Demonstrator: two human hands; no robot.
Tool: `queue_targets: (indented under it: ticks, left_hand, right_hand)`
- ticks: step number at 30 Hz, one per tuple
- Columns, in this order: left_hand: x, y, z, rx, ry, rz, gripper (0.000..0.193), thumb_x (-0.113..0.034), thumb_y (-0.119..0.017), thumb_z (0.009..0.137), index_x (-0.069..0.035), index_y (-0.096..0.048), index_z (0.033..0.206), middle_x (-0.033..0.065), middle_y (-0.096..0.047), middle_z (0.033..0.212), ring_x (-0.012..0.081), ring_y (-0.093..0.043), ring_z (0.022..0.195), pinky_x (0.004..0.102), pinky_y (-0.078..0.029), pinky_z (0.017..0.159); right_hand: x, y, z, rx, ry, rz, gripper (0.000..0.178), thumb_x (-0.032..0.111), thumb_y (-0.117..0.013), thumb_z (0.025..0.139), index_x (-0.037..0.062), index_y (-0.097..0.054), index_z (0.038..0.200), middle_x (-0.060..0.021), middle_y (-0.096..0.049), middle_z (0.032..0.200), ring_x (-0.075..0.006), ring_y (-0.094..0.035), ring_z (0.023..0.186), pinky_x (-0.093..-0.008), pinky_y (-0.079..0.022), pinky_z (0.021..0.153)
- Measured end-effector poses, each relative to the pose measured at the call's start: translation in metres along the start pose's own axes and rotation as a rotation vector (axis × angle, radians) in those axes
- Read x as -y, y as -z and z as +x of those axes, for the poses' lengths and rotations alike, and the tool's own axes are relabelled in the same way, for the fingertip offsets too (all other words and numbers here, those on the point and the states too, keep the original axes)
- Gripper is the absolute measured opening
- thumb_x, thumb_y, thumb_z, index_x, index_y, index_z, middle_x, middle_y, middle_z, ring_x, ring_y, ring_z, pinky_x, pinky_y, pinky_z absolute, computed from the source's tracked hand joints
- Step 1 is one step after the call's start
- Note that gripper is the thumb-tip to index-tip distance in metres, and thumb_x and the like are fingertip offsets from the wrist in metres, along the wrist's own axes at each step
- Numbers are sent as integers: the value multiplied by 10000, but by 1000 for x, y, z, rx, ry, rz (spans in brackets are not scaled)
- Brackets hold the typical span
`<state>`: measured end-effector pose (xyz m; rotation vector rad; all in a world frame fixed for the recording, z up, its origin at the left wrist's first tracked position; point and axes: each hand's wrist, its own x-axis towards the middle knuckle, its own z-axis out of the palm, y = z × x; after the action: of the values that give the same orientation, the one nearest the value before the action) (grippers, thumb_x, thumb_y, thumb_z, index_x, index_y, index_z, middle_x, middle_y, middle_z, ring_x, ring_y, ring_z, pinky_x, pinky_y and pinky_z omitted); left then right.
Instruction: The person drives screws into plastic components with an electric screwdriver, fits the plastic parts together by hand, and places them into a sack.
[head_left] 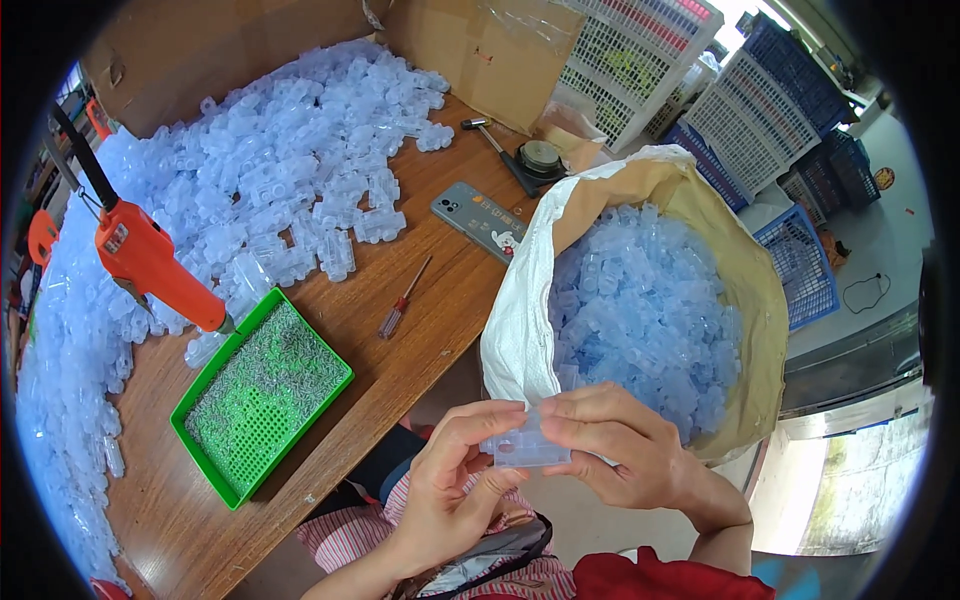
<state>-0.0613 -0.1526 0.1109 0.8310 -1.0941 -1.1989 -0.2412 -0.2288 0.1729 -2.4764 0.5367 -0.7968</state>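
Between my two hands is a small clear plastic housing (530,449), held in front of my body near the mouth of the sack. My left hand (455,475) pinches its left end with thumb and fingers. From the other side, my right hand (615,440) grips the right end and upper edge. Parts of the housing are hidden by my fingers. Just beyond my hands, an open white woven sack (522,330) with a tan lining holds a heap of similar clear plastic parts (640,300).
A large pile of clear parts (290,160) covers the wooden table's far left. An orange electric screwdriver (160,262) hangs over a green tray (268,400) of small screws. A hand screwdriver (397,312), phone (480,218) and hammer (500,155) lie nearby. Plastic crates (760,110) stand behind.
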Motion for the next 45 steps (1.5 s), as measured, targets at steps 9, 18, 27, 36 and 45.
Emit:
queue_targets:
  ticks: [9,18,27,36,45]
  left_hand:
    - [6,-1,-4,-23,101,-59,394,84,-623,826,-1,-500,1190,113,-503,1239,153,-549,1073,254,-480,842]
    - [1,-8,-3,-32,295,-6,703,-77,-583,916,-35,-124,1447,186,-535,1213,220,-562,1103,337,-458,941]
    - [13,10,-8,97,455,208,554,-105,-611,903,0,-328,1368,145,-603,1103,200,-609,995,324,-481,889]
    - [-6,4,-2,96,502,315,440,-101,-555,937,17,-366,1316,112,-618,1029,150,-572,999,276,-432,902]
    - [4,2,7,7,478,95,454,-56,-535,935,4,-346,1343,126,-590,1050,173,-573,996,304,-448,913]
  right_hand:
    - [4,-5,0,14,-35,-43,364,64,-770,711,-22,-645,1042,-143,-642,986,-270,-641,877,-341,-531,737]
    - [2,23,5,-63,-339,-212,387,80,-722,763,36,-599,1127,-144,-629,1025,-319,-607,920,-371,-502,779]
    - [-80,64,-11,22,-369,-597,335,69,-708,727,61,-631,1052,-108,-572,1056,-335,-468,1038,-412,-393,889]
    - [-131,-3,-19,473,-357,-586,415,123,-735,696,90,-591,1083,-76,-535,1017,-270,-436,1027,-399,-333,847]
    - [-84,45,-18,65,-682,40,260,25,-633,802,35,-444,980,-115,-597,816,-199,-597,688,-314,-464,581]
